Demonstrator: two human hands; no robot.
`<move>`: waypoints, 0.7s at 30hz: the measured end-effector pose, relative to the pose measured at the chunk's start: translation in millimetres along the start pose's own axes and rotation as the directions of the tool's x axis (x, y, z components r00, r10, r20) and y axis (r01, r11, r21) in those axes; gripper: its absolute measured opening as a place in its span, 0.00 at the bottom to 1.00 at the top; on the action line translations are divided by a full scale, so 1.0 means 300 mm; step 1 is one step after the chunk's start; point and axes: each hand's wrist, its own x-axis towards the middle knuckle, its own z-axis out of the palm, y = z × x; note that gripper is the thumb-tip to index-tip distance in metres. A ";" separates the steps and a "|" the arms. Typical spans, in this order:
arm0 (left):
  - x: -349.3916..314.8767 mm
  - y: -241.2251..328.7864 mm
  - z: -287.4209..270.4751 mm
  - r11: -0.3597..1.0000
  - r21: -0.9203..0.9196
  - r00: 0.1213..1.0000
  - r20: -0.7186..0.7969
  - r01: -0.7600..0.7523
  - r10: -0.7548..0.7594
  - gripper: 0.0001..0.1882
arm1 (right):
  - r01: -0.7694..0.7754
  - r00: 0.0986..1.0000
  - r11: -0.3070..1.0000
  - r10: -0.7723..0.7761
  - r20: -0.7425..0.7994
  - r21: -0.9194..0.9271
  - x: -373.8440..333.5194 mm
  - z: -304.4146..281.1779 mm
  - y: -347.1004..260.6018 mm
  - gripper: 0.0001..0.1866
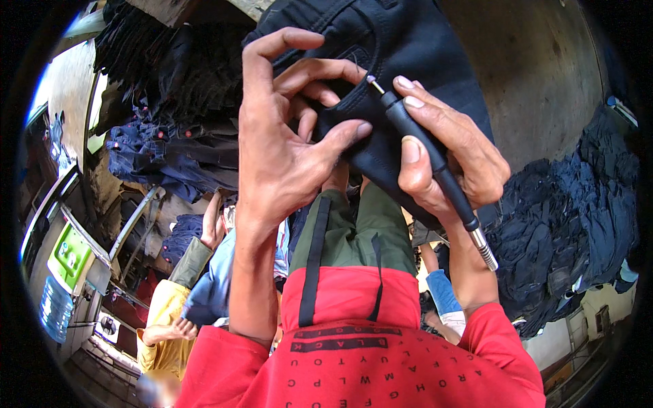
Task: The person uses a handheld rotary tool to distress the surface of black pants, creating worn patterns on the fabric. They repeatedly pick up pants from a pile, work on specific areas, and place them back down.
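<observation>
A pair of dark trousers hangs over a wooden surface before me, its curved front pocket opening facing up. My left hand grips the cloth at that pocket edge, thumb below and bent fingers at the opening; the index finger is raised off it. Between the thumb and fingers of my right hand is a black pen-shaped tool with a thin metal tip and a ribbed silver back end. The tip points at the pocket edge, close to my left fingertip. Whether it touches the cloth I cannot tell.
Piles of dark garments lie at the right, and more jeans are stacked at the left. A person in a yellow top handles blue cloth at the lower left. Farther left are a green tray and a water bottle.
</observation>
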 end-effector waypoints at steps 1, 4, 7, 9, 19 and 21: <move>0.001 -0.004 0.004 1.000 -0.019 1.000 -0.004 -0.007 0.007 0.51 | -0.007 1.000 1.000 0.007 -0.003 0.003 0.000 0.000 0.001 0.17; 0.004 -0.010 0.014 0.999 -0.037 1.000 -0.006 -0.024 0.024 0.51 | -0.026 1.000 1.000 0.026 -0.008 0.004 0.003 -0.002 0.006 0.17; -0.006 0.004 0.012 1.000 -0.024 1.000 -0.008 -0.003 0.003 0.51 | -0.045 0.999 0.999 0.045 -0.029 0.009 0.002 -0.002 -0.006 0.17; -0.011 0.009 0.011 1.000 -0.023 1.000 -0.009 0.017 -0.017 0.51 | -0.059 0.997 0.998 0.060 -0.039 0.016 0.001 0.000 -0.007 0.17; -0.005 0.001 0.020 0.999 -0.043 1.000 -0.004 -0.003 0.003 0.48 | -0.132 0.990 0.991 0.131 0.052 0.024 -0.018 -0.021 -0.007 0.18; -0.005 0.004 0.020 0.999 -0.034 1.000 -0.002 -0.009 0.009 0.47 | -0.128 0.991 0.992 0.127 0.042 0.015 -0.018 -0.019 -0.003 0.18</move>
